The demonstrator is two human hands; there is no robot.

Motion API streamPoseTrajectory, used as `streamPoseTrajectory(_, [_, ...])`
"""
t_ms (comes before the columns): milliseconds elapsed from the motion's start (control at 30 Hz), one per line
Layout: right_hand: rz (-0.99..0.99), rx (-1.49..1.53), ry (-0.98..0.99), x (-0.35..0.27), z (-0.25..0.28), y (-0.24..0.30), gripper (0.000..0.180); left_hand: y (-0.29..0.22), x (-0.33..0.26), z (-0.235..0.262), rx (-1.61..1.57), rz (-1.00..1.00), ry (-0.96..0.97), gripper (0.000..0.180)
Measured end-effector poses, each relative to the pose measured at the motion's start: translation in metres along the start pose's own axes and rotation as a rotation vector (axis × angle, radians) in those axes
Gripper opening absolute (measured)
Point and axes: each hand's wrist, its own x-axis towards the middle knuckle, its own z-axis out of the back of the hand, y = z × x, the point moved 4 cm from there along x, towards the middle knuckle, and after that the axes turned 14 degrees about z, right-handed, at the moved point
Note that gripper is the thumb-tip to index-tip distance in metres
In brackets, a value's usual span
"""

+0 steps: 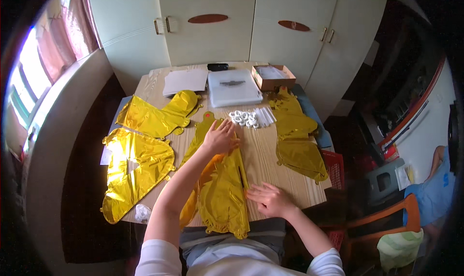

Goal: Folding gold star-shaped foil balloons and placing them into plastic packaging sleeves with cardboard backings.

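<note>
A deflated gold foil balloon [223, 194] lies flat on the table in front of me, its near end hanging slightly over the edge. My left hand [221, 137] rests palm down on its far part, fingers stretched out. At the balloon's right edge, my right hand [271, 198] lies with fingers extended, the tips touching the foil or the wood beside it. Neither hand grips anything. Just beyond my left hand sit several white coils [244, 118], with a row of thin white straws [265, 116] to their right.
More flat gold foil balloons lie at left [137, 160] and right [300, 136]. Farther back are white sheets [185, 81], a translucent plastic case [234, 96], a cardboard box [285, 82] and a black object [218, 66]. Crumpled white paper [142, 212] sits near left. Another person [431, 189] is at right.
</note>
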Motion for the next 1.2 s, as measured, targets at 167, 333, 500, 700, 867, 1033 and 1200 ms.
streamPoseTrajectory(167, [-0.129, 0.186, -0.119, 0.008, 0.004, -0.013, 0.026, 0.033, -0.071, 0.033, -0.114, 0.102, -0.041, 0.079])
streamPoseTrajectory(333, [-0.305, 0.179, -0.083, 0.050, -0.010, -0.048, 0.044, 0.070, -0.159, 0.030, -0.052, 0.158, 0.101, 0.081])
streamPoseTrajectory(500, [-0.296, -0.013, 0.009, 0.065, -0.044, -0.090, 0.057, 0.068, -0.187, 0.016, -0.152, 0.138, 0.123, 0.074])
streamPoseTrajectory(700, [-0.270, -0.081, 0.004, 0.068, -0.047, -0.091, 0.058, 0.055, -0.185, 0.007, -0.153, 0.088, 0.084, 0.069])
streamPoseTrajectory(867, [-0.249, -0.065, -0.030, 0.068, -0.043, -0.089, 0.062, 0.040, -0.178, 0.011, -0.143, 0.073, 0.083, 0.069])
streamPoseTrajectory(1033, [-0.266, -0.099, 0.061, 0.069, -0.044, -0.090, 0.068, 0.038, -0.174, 0.011, -0.138, 0.072, 0.068, 0.069])
streamPoseTrajectory(1200, [-0.267, -0.074, 0.084, 0.071, -0.043, -0.089, 0.067, 0.052, -0.205, 0.030, -0.199, 0.214, -0.050, 0.066])
